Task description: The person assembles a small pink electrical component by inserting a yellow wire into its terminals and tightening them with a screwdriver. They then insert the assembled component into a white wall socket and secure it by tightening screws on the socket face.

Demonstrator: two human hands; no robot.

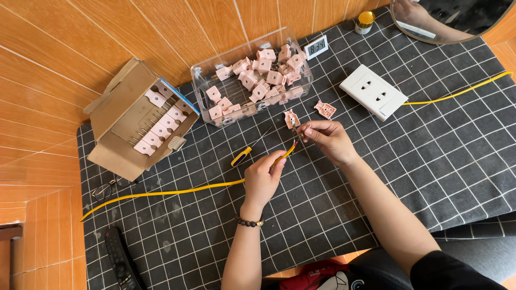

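The left hand [263,174] pinches the yellow cable [177,190] near its stripped end, fingers pressed together around it. Just right of it, the right hand [329,138] pinches the cable's bare wire tips between thumb and forefinger, right below a pink socket part [291,118] lying on the table [441,156]. A clear box [201,72] of like parts stands farther off.

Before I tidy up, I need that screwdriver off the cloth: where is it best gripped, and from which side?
Take the screwdriver by its yellow and blue handle, the thick end lying nearest the left hand. Come from above on the near side; the thin shaft points away toward the clear box, and the yellow cable runs just below.
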